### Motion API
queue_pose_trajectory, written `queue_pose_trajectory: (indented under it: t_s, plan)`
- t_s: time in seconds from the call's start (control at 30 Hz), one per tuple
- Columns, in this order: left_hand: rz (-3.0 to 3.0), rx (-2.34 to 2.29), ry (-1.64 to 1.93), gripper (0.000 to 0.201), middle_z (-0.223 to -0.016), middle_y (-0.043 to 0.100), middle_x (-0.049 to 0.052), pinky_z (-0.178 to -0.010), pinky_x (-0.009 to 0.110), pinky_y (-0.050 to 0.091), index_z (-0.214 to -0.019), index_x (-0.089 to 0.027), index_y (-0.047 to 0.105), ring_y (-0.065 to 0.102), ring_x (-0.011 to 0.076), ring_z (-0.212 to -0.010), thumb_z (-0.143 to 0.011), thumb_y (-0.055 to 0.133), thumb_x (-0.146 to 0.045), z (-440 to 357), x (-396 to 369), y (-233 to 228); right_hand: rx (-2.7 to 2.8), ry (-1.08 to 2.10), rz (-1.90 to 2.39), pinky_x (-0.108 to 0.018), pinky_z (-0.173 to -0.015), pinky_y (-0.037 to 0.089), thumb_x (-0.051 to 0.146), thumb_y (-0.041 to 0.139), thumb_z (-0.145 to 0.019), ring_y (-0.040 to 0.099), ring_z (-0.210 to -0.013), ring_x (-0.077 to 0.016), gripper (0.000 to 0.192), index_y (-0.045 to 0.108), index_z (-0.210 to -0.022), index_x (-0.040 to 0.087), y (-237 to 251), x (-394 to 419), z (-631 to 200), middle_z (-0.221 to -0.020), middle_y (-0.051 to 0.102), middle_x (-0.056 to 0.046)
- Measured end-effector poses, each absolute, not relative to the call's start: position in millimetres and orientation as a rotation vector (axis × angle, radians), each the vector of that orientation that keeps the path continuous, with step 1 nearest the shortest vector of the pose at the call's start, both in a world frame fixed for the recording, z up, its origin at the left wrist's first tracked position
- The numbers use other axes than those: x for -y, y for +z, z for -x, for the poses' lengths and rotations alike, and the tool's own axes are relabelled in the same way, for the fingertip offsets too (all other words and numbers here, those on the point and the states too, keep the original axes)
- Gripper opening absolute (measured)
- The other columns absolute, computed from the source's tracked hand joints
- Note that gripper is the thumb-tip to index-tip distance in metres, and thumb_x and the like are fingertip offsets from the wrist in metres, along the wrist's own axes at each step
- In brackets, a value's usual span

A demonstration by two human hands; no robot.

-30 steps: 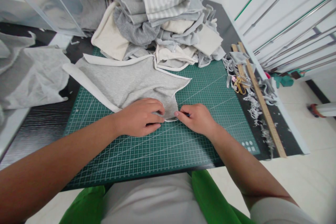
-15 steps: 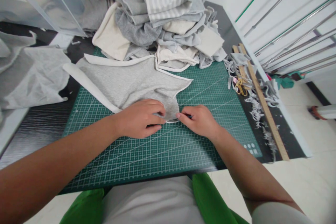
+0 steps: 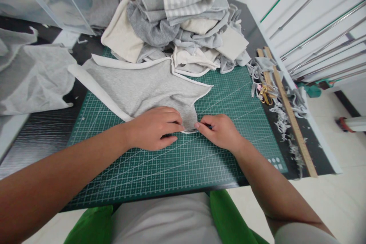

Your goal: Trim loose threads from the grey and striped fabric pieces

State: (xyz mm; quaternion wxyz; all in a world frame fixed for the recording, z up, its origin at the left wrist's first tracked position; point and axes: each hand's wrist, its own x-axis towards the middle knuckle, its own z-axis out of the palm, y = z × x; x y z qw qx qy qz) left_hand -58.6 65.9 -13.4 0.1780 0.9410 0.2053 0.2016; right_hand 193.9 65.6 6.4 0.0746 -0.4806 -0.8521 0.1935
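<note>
Light grey knit fabric piece with white-edged borders point(image 3: 143, 84): lies on the green gridded cutting mat point(image 3: 160, 175), atop the black desk point(image 3: 42, 137). Left hand point(image 3: 157, 127) rests on it, fingers slightly parted. Right hand point(image 3: 220, 131) curled at the lower corner, fingers closed on a small dark object point(image 3: 210, 127), unidentifiable. Likely light, soft, stretchy, not fragile; best pinched by the borders, body pressed flat.

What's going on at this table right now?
A person is handling a gray fabric piece with white edging on a green cutting mat. The left hand rests on its near part; the right hand, at the near-right corner, holds a small dark object, mostly hidden. Beyond lies a cloth pile.
</note>
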Motion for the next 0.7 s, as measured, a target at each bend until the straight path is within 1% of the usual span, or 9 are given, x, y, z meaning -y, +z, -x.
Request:
queue_pose_trajectory:
  t_s: [0.13, 0.27, 0.57, 0.7]
  plan:
    - [-2.658, -0.592, 0.557, 0.021, -0.105, 0.064, 0.007, -0.094, 0.042, 0.045, -0.104, -0.019, 0.065, 0.056, 0.0225, -0.103, -0.084, 0.060, -0.023, 58.1, -66.0, -12.6, 2.559, 0.592, 1.450, -0.026, -0.054, 0.023, 0.045, 0.047, -0.092, 0.046, -0.052, -0.0094, 0.042, 0.056, -0.061, 0.018, 6.9, -65.6, -193.6, -0.053, 0.053, 0.002]
    - [-2.658, -0.599, 0.545, 0.020, -0.105, 0.063, 0.007, -0.094, 0.042, 0.045, -0.103, -0.019, 0.065, 0.056, 0.0226, -0.103, -0.084, 0.060, -0.024, 58.1, -65.5, -12.8, 2.560, 0.595, 1.453, -0.026, -0.055, 0.024, 0.045, 0.047, -0.092, 0.046, -0.052, -0.0094, 0.041, 0.057, -0.062, 0.018, 6.9, -65.6, -193.8, -0.054, 0.054, 0.002]
    - [-2.674, -0.604, 0.475, 0.022, -0.108, 0.061, 0.008, -0.096, 0.043, 0.044, -0.102, -0.017, 0.065, 0.054, 0.0240, -0.105, -0.084, 0.061, -0.028, 58.3, -65.2, -9.8, 2.559, 0.593, 1.445, -0.026, -0.054, 0.023, 0.046, 0.047, -0.092, 0.043, -0.051, -0.0087, 0.042, 0.056, -0.061, 0.018, 6.9, -65.8, -194.2, -0.052, 0.051, 0.003]
    - [-2.649, -0.548, 0.499, 0.020, -0.110, 0.060, 0.008, -0.096, 0.044, 0.043, -0.100, -0.019, 0.067, 0.054, 0.0240, -0.106, -0.083, 0.062, -0.029, 60.1, -66.8, -9.7, 2.550, 0.606, 1.437, -0.026, -0.054, 0.023, 0.046, 0.048, -0.092, 0.044, -0.051, -0.0091, 0.042, 0.058, -0.062, 0.018, 6.4, -65.4, -194.5, -0.052, 0.052, 0.003]
